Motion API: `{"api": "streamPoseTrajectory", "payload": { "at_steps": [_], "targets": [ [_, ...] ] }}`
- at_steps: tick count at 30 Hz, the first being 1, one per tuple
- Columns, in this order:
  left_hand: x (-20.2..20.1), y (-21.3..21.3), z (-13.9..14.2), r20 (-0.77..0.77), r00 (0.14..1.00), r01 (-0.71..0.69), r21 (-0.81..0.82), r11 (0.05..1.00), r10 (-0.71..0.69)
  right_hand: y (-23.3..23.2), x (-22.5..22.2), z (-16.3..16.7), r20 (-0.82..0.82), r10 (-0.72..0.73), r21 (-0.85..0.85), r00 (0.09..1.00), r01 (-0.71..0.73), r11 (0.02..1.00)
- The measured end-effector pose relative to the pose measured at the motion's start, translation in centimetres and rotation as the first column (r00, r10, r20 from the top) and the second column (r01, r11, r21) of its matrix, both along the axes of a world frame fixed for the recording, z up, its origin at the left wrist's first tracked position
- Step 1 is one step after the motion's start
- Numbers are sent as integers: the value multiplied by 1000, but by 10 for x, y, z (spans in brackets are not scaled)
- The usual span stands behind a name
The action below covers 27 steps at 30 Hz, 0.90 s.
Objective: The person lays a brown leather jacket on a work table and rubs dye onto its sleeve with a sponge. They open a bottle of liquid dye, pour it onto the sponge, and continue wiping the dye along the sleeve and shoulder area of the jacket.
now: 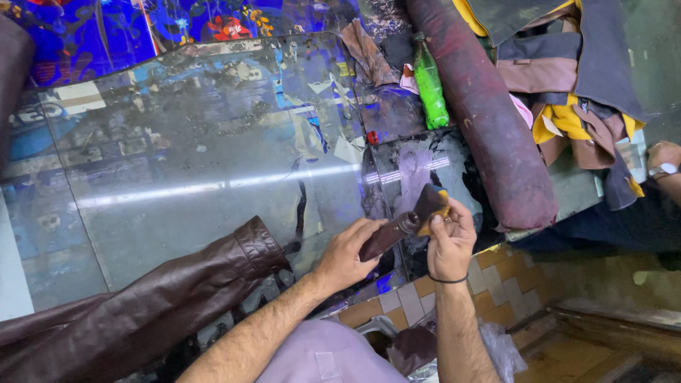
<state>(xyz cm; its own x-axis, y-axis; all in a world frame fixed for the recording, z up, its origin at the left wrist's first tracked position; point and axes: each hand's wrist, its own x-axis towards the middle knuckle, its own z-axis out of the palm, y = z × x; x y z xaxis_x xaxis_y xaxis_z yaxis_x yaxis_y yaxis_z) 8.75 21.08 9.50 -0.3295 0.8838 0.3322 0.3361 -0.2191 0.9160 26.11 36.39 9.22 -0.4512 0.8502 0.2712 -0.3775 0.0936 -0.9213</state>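
Note:
My left hand (345, 253) grips a small dark brown bottle (386, 235), tilted with its open mouth toward my right hand. A stained yellow sponge pad (433, 204), dark with brown dye, sits pinched in my right hand (451, 245), right at the bottle's mouth. Both hands hover over the near edge of a glass-topped table (177, 177). A brown leather jacket sleeve (142, 305) lies across the glass to the left of my left forearm, its cuff pointing at the bottle.
A thick dark red leather roll (489, 113) lies at the right of the glass, beside a green plastic bottle (430, 86). Folded leather pieces (567, 78) are piled further right. Another person's hand with a wristwatch (665, 162) shows at the right edge. Tiled floor (496, 276) lies below.

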Motion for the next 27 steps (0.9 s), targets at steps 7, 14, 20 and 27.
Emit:
{"api": "streamPoseTrajectory", "payload": {
  "at_steps": [7,14,20,27],
  "targets": [
    [1,-4,2,-40,999,-6,105,995,10,12,1,-19,339,-40,318,940,-74,945],
    [-2,-15,-1,-30,993,-112,94,989,115,152,-20,-39,568,-538,691,623,-5,723],
    [-3,-16,0,-78,987,-131,75,989,137,187,-74,-58,689,-573,703,443,-218,677],
    [-12,-13,3,-54,985,-159,46,986,161,123,-43,-29,921,-387,370,49,-424,827]
  ]
}}
